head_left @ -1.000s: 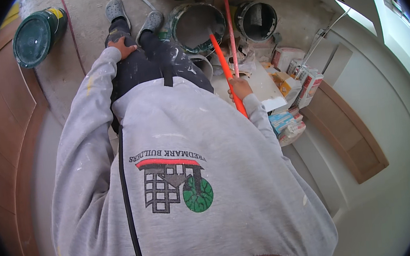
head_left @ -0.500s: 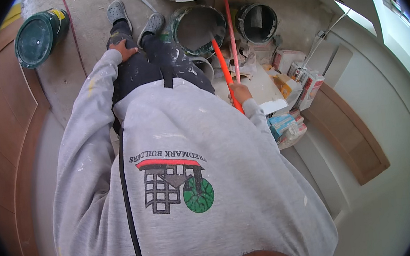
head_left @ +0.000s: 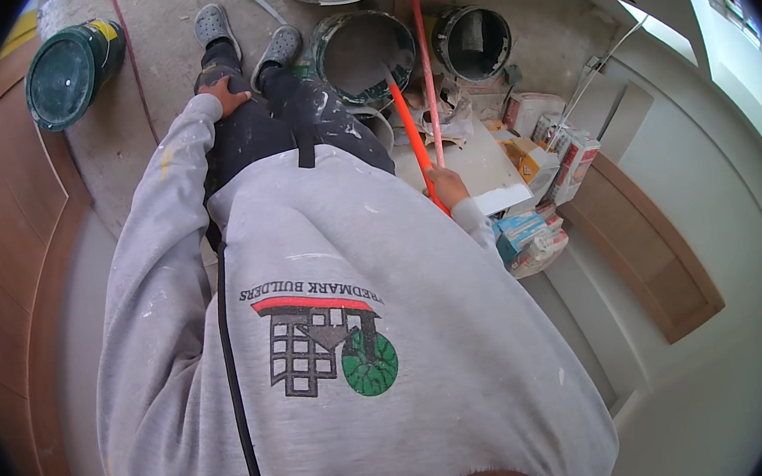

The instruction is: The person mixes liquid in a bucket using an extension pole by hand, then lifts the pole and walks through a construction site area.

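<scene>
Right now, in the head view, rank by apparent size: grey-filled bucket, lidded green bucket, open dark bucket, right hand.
Largest: lidded green bucket and grey-filled bucket, too alike to rank
Then: open dark bucket
Smallest: right hand, gripping the orange pole

You have a lidded green bucket (head_left: 61,81) well left of the open dark bucket (head_left: 496,41), and a blue package (head_left: 518,235) nearer you than it.

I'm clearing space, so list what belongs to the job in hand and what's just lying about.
In use:
- orange pole, gripped by the right hand
- green-rimmed bucket of grey material; the pole reaches into it

Apparently lying about:
- lidded green bucket, far left
- dark open bucket, right of the bucket in use
- blue package, at the right
</scene>
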A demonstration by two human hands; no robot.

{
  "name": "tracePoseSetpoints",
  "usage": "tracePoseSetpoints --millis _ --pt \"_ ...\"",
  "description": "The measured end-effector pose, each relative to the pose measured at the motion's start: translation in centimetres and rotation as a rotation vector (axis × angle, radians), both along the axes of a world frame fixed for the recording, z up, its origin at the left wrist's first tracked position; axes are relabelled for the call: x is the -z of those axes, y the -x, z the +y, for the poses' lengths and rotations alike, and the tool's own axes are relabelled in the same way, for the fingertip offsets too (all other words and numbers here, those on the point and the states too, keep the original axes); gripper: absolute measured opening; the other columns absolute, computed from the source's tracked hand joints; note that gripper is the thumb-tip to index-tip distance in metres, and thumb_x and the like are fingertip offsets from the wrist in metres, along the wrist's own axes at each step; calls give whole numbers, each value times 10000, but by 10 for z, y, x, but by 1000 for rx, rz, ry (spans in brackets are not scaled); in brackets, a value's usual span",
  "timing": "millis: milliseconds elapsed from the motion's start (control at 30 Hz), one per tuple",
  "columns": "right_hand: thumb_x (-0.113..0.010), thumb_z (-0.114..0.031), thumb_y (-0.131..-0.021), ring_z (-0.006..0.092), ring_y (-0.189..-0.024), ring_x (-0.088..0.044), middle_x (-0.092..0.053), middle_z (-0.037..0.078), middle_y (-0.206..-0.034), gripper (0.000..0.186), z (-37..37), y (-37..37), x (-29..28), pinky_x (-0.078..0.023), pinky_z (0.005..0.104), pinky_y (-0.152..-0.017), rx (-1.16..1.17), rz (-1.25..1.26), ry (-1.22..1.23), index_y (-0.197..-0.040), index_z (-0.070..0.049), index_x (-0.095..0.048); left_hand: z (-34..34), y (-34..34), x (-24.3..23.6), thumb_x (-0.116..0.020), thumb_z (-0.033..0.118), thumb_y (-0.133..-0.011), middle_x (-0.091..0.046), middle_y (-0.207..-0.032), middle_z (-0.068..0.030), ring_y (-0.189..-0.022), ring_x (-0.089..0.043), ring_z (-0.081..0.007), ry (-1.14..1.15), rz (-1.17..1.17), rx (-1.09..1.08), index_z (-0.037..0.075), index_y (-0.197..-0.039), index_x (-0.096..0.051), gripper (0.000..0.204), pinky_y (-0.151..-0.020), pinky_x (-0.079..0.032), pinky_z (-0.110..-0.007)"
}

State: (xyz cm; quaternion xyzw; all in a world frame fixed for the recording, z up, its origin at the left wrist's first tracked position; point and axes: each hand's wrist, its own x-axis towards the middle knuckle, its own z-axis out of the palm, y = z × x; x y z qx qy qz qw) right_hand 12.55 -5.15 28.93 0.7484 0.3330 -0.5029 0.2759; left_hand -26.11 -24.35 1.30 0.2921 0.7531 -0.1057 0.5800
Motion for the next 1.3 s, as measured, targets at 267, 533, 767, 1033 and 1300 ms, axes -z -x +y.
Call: tracePoseSetpoints --millis 267,533,767,1033,1300 --pt "-487 -281 -919 156 -456 -506 -521 56 -617 259 6 -16 26 -429 308 -416 138 -12 -34 -1081 -93 -558 19 0 -15 -569 694 -730 -358 -1403 -284 -1307 -317 -467 5 14 26 144 -1443 -310 937 -1081 -292 -451" --pt "-464 -245 -915 170 -440 -523 -538 62 -625 312 43 1 101 -462 343 -406 -301 74 -65 -1170 -90 -554 4 -3 -22 -567 665 -751 -377 -1404 -257 -1305 -347 -430 -18 26 -25 136 -1436 -323 899 -1080 -304 -435" --pt "-487 -261 -902 182 -462 -562 -569 83 -630 302 37 11 162 -482 351 -414 -125 70 129 -1096 -47 -574 -3 2 -40 -584 580 -799 -477 -1322 -253 -1225 -471 -373 -68 -13 -29 59 -1372 -415 793 -1041 -356 -400" --pt "-479 -314 -920 159 -460 -528 -557 62 -660 306 41 22 154 -450 325 -406 20 201 11 -1162 -132 -524 13 8 -57 -587 531 -813 -512 -1297 -226 -1216 -483 -360 -71 35 -19 59 -1329 -470 709 -1029 -374 -399" --pt "-472 -293 -910 107 -444 -442 -505 34 -648 284 36 35 157 -372 272 -373 686 322 262 -1106 -90 -445 111 -61 -115 -568 561 -813 -665 -1027 -169 -911 -647 -340 -234 -194 198 45 -1145 -601 615 -871 -487 -396"
